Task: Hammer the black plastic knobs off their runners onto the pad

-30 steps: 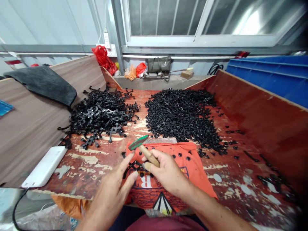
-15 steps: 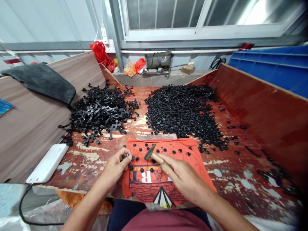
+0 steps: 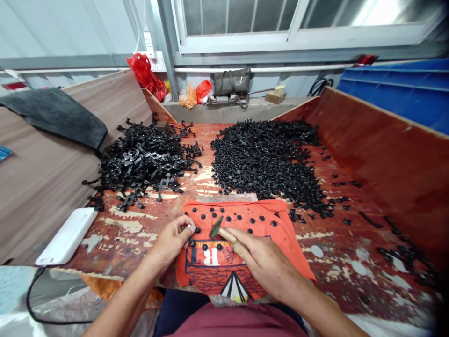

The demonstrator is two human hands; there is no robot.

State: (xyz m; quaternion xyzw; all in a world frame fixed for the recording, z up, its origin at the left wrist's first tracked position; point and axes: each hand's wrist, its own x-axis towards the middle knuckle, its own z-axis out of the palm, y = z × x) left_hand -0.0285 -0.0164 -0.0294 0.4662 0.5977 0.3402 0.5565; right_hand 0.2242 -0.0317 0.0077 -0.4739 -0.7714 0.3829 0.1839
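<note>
My right hand [image 3: 257, 255] is closed around the pale wooden handle of a small hammer [image 3: 215, 227], whose dark green head hovers over or rests on the orange printed cloth [image 3: 298, 257]; I cannot tell which. At the cloth's left edge my left hand [image 3: 174, 238] pinches a small black part [image 3: 184, 227] between thumb and fingers, with a small pale spot at the fingertips. Several round black pieces [image 3: 262, 218] lie spread over the cloth, one dark piece [image 3: 198, 230] right beside the left fingertips.
Behind the cloth, a heap of small black parts [image 3: 259, 159] sits to the right, and linked black strips [image 3: 140, 157] pile up to the left. A white power bank or phone [image 3: 66, 236] with a cable lies at left. Wooden boards [image 3: 382, 131] wall the red table [image 3: 122, 229].
The hammer head has shifted slightly left and down. My left hand remains near the cloth's left edge, still pinching. The whole view has tilted a little.
</note>
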